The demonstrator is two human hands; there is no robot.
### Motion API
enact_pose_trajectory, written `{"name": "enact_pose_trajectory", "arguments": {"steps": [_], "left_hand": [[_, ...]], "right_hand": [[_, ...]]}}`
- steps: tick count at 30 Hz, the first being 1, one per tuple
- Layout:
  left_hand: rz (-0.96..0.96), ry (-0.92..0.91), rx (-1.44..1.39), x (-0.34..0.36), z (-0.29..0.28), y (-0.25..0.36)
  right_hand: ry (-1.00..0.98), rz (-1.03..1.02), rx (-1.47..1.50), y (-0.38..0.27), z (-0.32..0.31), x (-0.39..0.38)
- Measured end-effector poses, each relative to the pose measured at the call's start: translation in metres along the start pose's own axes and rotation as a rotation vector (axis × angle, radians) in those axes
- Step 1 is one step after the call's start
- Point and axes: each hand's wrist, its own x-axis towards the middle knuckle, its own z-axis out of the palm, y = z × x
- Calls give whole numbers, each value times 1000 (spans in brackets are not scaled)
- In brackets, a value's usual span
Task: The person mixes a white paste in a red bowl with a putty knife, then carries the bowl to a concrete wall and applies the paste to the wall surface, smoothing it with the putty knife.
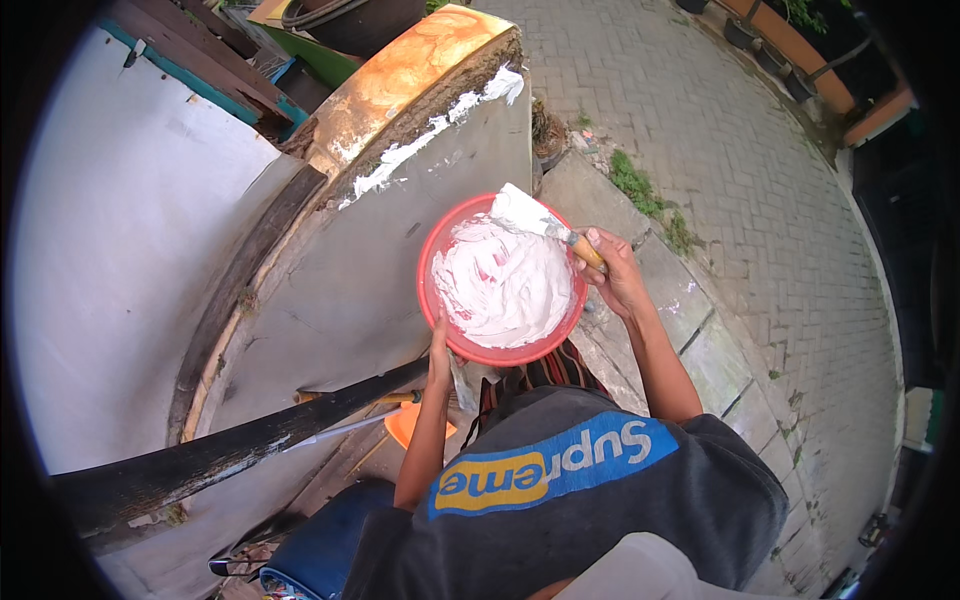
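My left hand [438, 358] grips the near left rim of a red plastic basin [505, 355], partly hidden below it. White, paste-like filler [510, 285] is smeared across the inside of the basin, with red showing through in spots. In my right hand [615, 268] is the wooden handle of a putty knife [530, 215]; its broad blade is coated in white and lies over the basin's far right rim. Beneath my left hand a greyish flat strip [464, 388] shows, and I cannot make out what it is.
Ahead stands a grey wall [390, 240] with a ragged white filler band [420, 145] under its orange-brown top. A dark beam [250, 440] slants in from the left, near an orange object [403, 425]. Potted plants [548, 135] stand by the paved lane [760, 200].
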Motion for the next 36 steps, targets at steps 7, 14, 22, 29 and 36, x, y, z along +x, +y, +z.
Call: {"name": "enact_pose_trajectory", "arguments": {"steps": [7, 14, 22, 29, 36], "left_hand": [[27, -170, -13, 21, -3, -22], [-71, -205, -7, 35, 1, -32], [-137, -283, 92, 51, -27, -37], [-156, -298, 131, 62, -47, -46], [-136, -435, 166, 66, -54, -42]], "right_hand": [[124, -243, 163, -21, 19, 77], [461, -497, 45, 29, 59, 144], [701, -704, -174, 59, 99, 196], [821, -820, -498, 59, 112, 207], [805, -766, -580, 47, 130, 204]]}}
